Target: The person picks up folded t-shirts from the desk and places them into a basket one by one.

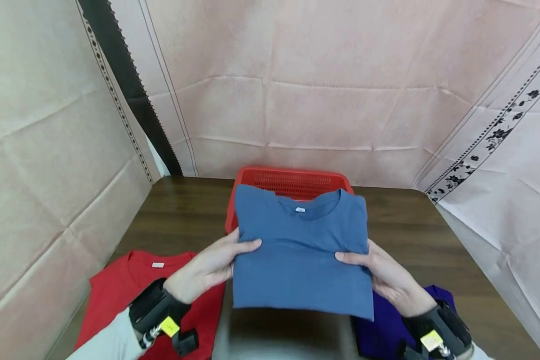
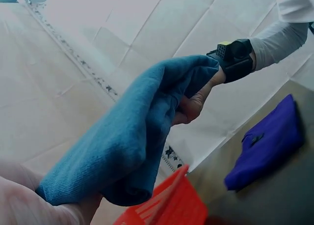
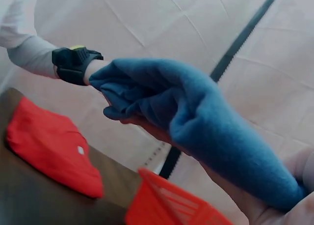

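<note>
A folded blue T-shirt (image 1: 301,255) hangs in the air between both hands, its collar and white label toward the far side. My left hand (image 1: 211,262) grips its left edge, thumb on top and fingers beneath. On the opposite edge, my right hand (image 1: 389,280) holds it the same way. Both wrist views show the shirt's folded layers, with the blue cloth (image 2: 113,141) sagging between the hands. Behind the shirt stands a red plastic basket (image 1: 292,172), partly covered by it in the head view.
At the left lies a folded red T-shirt (image 1: 135,280), partly behind my left forearm. A folded purple garment (image 1: 375,330) lies at the right under my right arm. A grey surface (image 1: 243,340) shows at the front of the wooden table (image 1: 400,225). Pale cloth sheets hang around it.
</note>
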